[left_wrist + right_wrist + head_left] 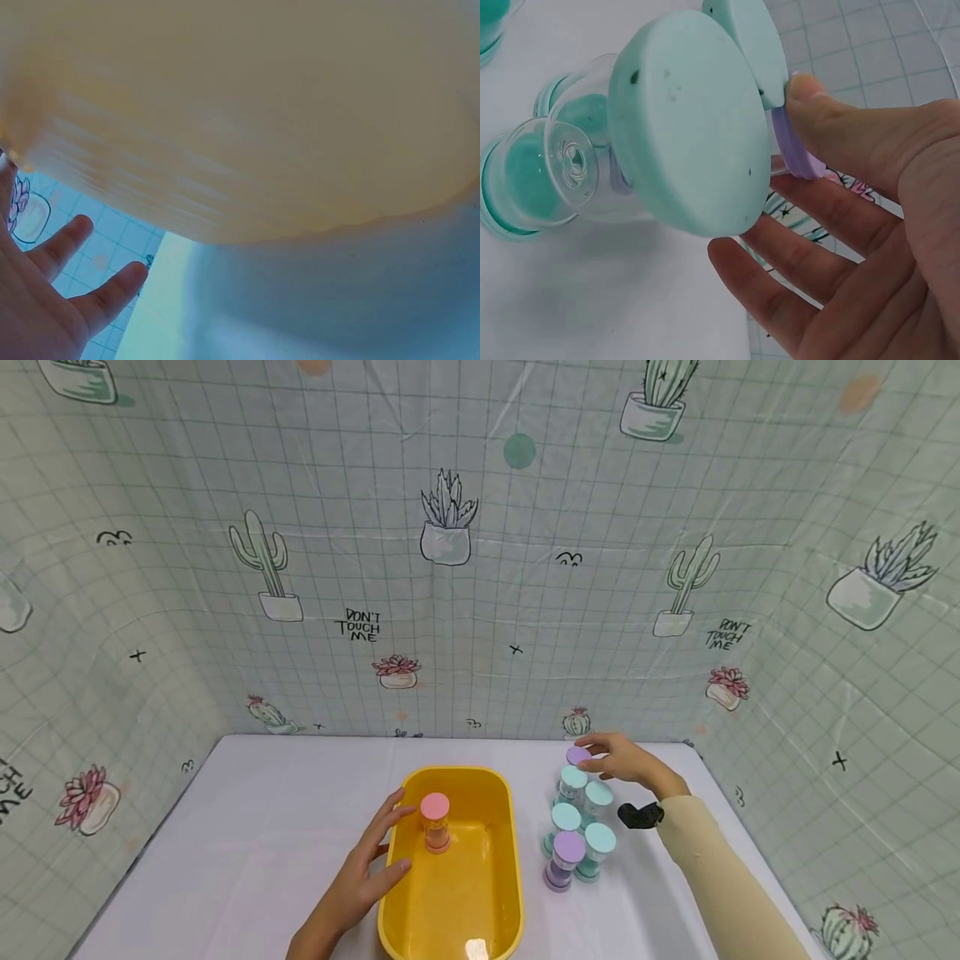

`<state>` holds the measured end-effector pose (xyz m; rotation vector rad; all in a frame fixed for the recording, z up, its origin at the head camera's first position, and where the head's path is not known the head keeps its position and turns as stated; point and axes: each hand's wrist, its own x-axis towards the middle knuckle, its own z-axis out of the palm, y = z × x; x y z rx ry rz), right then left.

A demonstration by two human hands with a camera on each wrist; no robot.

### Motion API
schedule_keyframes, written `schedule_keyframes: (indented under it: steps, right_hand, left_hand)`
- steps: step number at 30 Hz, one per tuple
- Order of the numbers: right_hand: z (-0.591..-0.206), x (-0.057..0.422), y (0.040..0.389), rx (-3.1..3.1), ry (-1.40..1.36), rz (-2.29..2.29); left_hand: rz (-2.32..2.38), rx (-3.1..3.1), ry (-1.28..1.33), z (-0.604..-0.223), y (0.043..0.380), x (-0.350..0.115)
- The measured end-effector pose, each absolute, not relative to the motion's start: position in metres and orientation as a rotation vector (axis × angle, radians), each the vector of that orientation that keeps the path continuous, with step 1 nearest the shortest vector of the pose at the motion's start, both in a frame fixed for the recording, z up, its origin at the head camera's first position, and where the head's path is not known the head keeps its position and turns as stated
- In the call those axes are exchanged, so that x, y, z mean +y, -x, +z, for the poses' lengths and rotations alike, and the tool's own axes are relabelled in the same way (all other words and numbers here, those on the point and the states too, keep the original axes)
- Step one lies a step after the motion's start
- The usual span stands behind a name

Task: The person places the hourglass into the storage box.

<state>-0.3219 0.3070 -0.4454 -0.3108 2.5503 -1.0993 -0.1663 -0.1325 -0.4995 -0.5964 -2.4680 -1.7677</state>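
At the back of the row, my right hand (626, 762) pinches the purple cap of an hourglass (577, 755) between thumb and index finger. In the right wrist view that purple hourglass (801, 150) is mostly hidden behind a mint-capped hourglass (694, 124). My left hand (351, 881) rests at the left rim of a yellow tub (517, 885), thumb and fingertips over the edge and the fingers spread. Inside the tub, toward its far left, a pink hourglass (436, 822) stands upright. The left wrist view shows the tub's outer side (285, 135) up close.
Several mint hourglasses (599, 843) stand close together right of the tub, with another purple hourglass (564, 860) at their near end. A white cloth (247, 852) covers the table. A cactus-print curtain (480, 602) rises behind and at both sides.
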Motion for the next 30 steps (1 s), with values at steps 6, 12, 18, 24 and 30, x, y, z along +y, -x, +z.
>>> schedule_keyframes:
  steps: [6,12,18,24,30]
  right_hand:
    - [-0.4455,0.3073,0.3241,2.571,0.346,-1.073]
    - [-0.4443,0.3052,0.3240,2.586,0.340,-1.071]
    - [-0.4456,0.3019,0.3225,2.582,0.337,-1.024]
    - [-0.4475,0.3030,0.3249,2.596,0.361,-1.008]
    - [-0.4474,0.3056,0.3271,2.615,0.355,-1.021]
  left_hand:
    - [-1.759,-2.477,0.575,-0.4992,0.1680,-0.1323]
    - [-1.777,-2.483,0.552,-0.4985,0.1667,-0.1312]
    - [-1.796,-2.477,0.569,-0.4967,0.1648,-0.1305]
    - [-1.783,-2.479,0.590,-0.4979,0.1677,-0.1313]
    - [-1.773,-2.475,0.603,-0.4998,0.1681,-0.1328]
